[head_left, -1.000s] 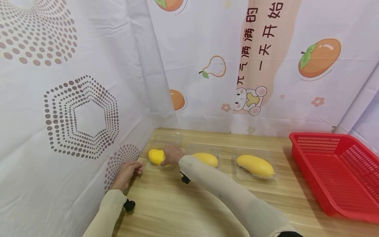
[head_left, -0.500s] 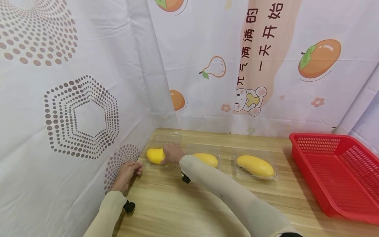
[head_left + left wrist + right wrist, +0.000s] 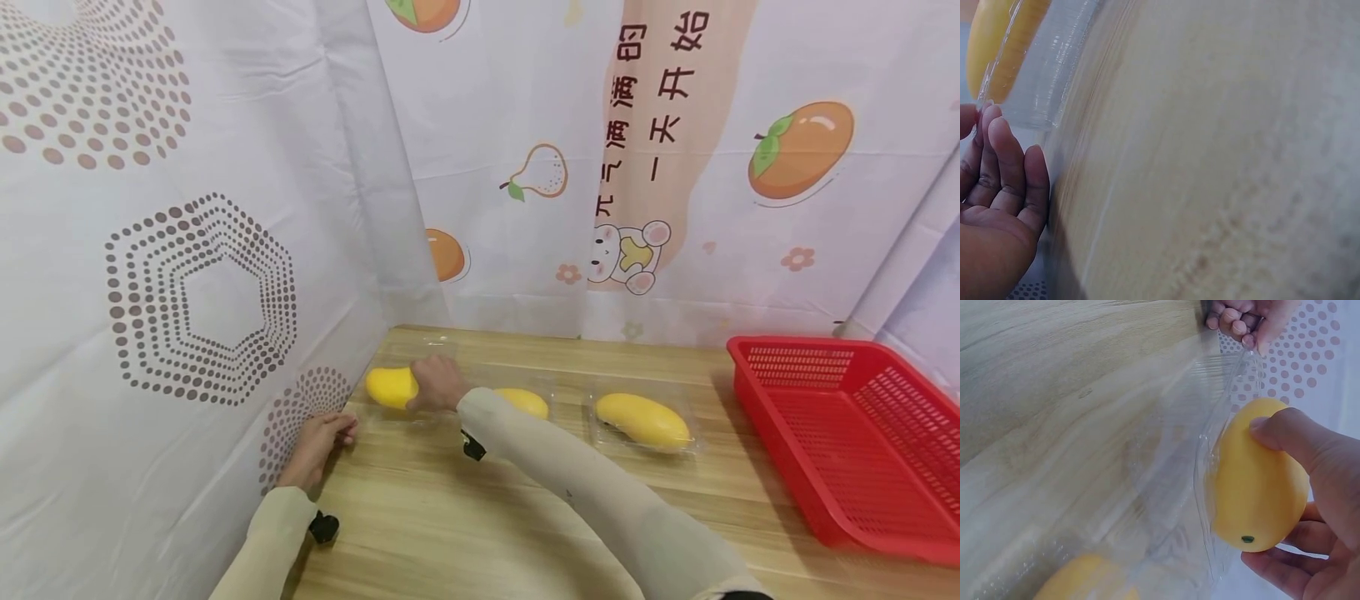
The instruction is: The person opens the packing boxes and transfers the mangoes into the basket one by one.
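My right hand (image 3: 438, 383) grips a yellow mango (image 3: 1260, 481), thumb on one side and curled fingers on the other. The mango is at the rim of a clear plastic box (image 3: 1166, 444) at the far left of the table; whether it touches the box I cannot tell. At the box's near left corner, my left hand (image 3: 1000, 187) pinches the rim between thumb and fingertips. To the right, a second mango (image 3: 525, 403) lies in its own clear box, partly behind my right forearm. A third mango (image 3: 643, 420) lies in another clear box (image 3: 697, 446).
A red plastic basket (image 3: 832, 500) with perforated walls stands at the table's right side. White printed curtains (image 3: 487, 308) close off the back and left of the wooden table (image 3: 420, 517).
The mango in my right hand has shifted slightly up and to the left in the head view. My left hand stays at the box's corner. The head view has turned slightly.
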Tool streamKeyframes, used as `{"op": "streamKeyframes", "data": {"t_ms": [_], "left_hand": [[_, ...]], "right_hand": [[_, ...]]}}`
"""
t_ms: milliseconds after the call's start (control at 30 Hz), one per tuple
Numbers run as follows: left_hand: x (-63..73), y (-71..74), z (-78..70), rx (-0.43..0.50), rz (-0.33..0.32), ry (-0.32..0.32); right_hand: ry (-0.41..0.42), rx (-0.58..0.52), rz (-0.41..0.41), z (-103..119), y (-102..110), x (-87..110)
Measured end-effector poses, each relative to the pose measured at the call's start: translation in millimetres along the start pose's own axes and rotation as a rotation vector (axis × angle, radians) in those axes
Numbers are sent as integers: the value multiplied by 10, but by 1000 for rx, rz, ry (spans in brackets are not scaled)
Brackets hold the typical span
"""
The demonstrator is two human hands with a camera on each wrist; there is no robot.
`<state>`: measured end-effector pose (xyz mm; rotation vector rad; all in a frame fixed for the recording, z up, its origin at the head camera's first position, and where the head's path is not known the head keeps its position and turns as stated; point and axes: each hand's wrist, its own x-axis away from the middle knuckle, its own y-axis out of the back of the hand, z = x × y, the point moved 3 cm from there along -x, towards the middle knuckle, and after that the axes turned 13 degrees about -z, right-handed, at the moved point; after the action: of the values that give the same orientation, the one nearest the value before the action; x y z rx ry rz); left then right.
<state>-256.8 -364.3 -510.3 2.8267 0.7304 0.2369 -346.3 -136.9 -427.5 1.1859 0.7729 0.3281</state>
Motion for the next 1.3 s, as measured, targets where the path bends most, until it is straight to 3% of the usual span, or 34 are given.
{"op": "streamKeyframes", "data": {"t_ms": [567,1300], "left_hand": [[-24,-10,-3,-18,-24,10],[5,-17,25,-19,-23,12]], "right_hand": [[47,-33,-53,-81,195,16],[55,-63,-50,-166,403,115]]}}
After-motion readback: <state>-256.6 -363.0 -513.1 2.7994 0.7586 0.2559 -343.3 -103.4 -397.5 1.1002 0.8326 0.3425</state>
